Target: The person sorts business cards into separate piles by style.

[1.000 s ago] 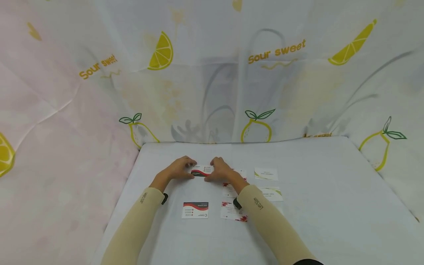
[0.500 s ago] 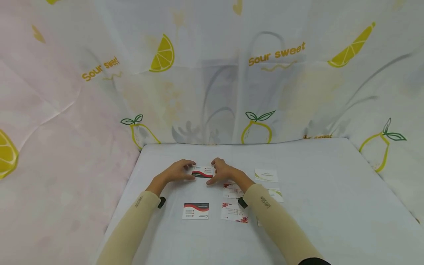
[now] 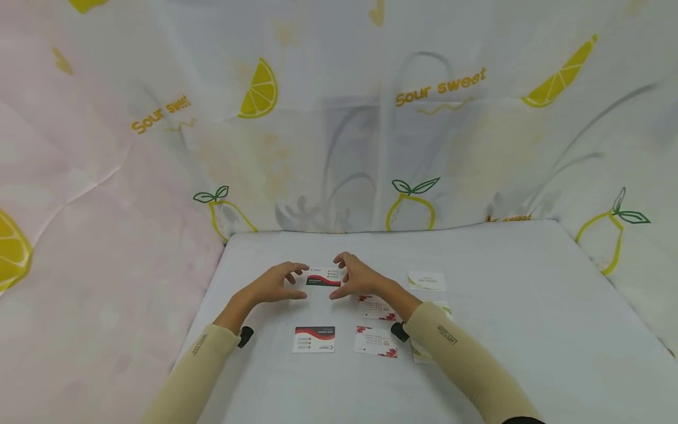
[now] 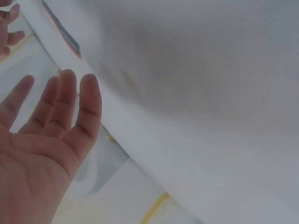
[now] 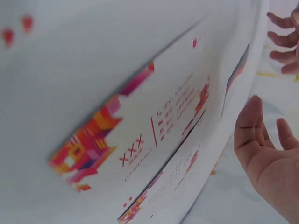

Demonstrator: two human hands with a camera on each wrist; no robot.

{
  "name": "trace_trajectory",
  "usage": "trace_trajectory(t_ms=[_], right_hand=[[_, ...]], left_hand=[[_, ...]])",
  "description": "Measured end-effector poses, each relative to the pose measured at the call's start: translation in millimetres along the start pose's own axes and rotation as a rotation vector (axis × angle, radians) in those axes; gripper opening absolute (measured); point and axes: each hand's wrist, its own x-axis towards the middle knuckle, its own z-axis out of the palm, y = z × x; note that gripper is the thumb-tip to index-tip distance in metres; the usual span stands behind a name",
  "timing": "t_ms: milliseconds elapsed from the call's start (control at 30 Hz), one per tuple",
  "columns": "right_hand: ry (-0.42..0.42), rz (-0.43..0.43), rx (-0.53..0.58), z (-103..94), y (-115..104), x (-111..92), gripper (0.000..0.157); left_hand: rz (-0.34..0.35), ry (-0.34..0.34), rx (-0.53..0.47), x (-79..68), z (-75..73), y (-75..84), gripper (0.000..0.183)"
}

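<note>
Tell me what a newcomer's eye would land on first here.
Probably the pale fabric backdrop printed with yellow lemons, rising behind the white-covered table. Next, the bare left hand and bare right hand, flanking a white rectangular card with a red-and-dark wave, near the table's far edge.

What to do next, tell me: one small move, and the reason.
I'd draw both hands back from the far red-and-black card: it appears to lie flat on the white table, and the left hand and right hand are open on either side, neither gripping it.
</note>
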Motion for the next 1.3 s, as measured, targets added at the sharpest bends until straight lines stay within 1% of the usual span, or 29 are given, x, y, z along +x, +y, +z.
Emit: trace_trajectory(t_ms=[133,267,367,433,533,633,733,800,867,1000,1133,1300], right_hand=[[-0.005,-0.043,-0.011,6.8,-5,-12,0.085],[-0.025,-0.047,-0.045,17.4,-10,-24,0.084],[-0.051,-0.061,-0.060,26.1,-12,-31,0.081],[-0.064,-0.076,-0.054,31.3,-12,-35,0.080],[-0.082,-0.091,-0.018,37.9,-12,-39,0.077],[-0.104,-0.080,0.021,42.7,-14,-42,0.075],[-0.119,-0.049,0.074,44.9,-17,-45,0.072],[-0.116,-0.024,0.104,45.8,-18,-47,0.070],[-0.106,-0.010,0.110,47.2,-19,-48,0.068],[-0.084,0.005,0.066,52.0,-19,-49,0.064],[-0.073,0.016,0.001,57.6,-18,-49,0.061],[-0.094,-0.002,-0.126,65.9,-15,-49,0.059]], left_hand=[[0.010,-0.016,-0.004,-10.8,4.1,5.9,0.071],[0.014,-0.031,0.005,-21.4,10.3,10.7,0.073],[0.031,-0.050,0.019,-28.9,16.8,12.1,0.072],[0.050,-0.067,0.029,-32.1,21.1,12.4,0.071],[0.060,-0.082,0.030,-34.8,26.8,14.3,0.068],[0.064,-0.075,0.021,-37.3,31.6,16.0,0.065],[0.082,-0.054,0.011,-41.7,36.2,14.7,0.062],[0.085,-0.049,0.003,-45.0,39.4,12.7,0.061],[0.081,-0.048,-0.015,-48.9,42.0,11.4,0.060],[0.058,-0.056,-0.038,-56.4,46.6,11.4,0.059],[0.081,-0.051,-0.043,-60.2,49.1,14.3,0.057],[0.092,-0.052,-0.006,-60.0,53.3,16.3,0.057]])
